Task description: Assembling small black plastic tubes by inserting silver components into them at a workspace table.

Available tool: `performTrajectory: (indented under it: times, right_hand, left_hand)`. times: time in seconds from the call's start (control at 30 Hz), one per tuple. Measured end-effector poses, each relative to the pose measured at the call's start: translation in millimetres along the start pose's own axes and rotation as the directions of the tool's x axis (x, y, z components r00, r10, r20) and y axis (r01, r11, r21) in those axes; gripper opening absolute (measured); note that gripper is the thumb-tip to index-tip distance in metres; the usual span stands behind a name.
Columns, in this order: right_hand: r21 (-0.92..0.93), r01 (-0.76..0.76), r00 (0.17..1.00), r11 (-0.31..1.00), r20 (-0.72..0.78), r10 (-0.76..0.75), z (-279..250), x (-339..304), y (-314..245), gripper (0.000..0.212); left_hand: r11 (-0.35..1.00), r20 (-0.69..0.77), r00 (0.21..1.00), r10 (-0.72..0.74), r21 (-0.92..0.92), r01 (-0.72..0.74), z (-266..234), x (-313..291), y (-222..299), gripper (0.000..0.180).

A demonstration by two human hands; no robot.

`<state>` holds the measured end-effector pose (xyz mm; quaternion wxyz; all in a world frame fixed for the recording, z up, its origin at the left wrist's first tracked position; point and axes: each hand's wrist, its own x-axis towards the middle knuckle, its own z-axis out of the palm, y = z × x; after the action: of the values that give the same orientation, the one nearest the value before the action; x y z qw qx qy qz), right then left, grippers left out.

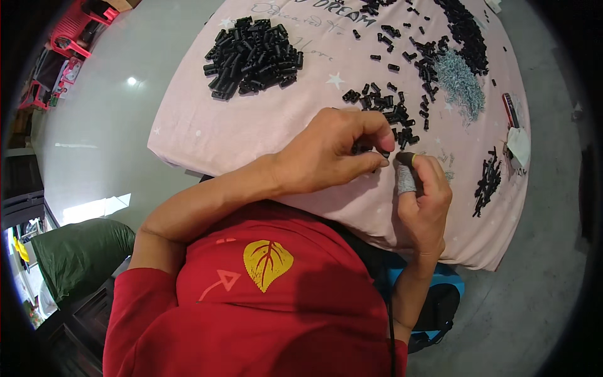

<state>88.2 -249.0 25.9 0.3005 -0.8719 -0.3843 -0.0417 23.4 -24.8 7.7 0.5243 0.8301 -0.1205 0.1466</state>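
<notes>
Over the near part of the pink cloth, my left hand [333, 151] pinches a small black plastic piece [385, 153] between thumb and fingertips. Close beside it, my right hand [428, 201] has its thumb and forefinger drawn together; the thumb wears a grey wrap and the forefinger a dark cover. Whatever sits between those fingertips is too small to make out. Just beyond both hands lies a loose cluster of short black tubular parts [396, 113]. A large pile of similar black parts [254, 60] is at the far left.
At the far right are a heap of small black pieces [465, 31] and a mound of tiny silvery metal parts [461, 85]. Thin black sticks [488, 182], a red-and-black tool [510, 110] and a white item [519, 147] lie along the right edge of the pink cloth [207, 138].
</notes>
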Motion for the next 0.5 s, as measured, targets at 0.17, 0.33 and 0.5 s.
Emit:
performTrajectory:
  times: [0.17,0.33,0.5]
  right_hand:
    - [0.458,-0.152,0.976,0.876,-0.072,0.207,3,-7,-9,0.024]
    - [0.55,-0.173,0.972,0.817,-0.038,0.231,1,-10,-15,0.022]
    - [0.592,-0.141,0.978,0.794,-0.042,0.206,-1,-7,-31,0.019]
  left_hand:
    - [0.501,0.169,0.95,-0.262,-0.817,0.284,3,-4,-7,0.017]
    - [0.416,0.353,0.854,-0.383,-0.759,0.501,-14,-5,2,0.027]
    - [0.291,0.398,0.804,-0.442,-0.784,0.548,-13,-9,-1,0.027]
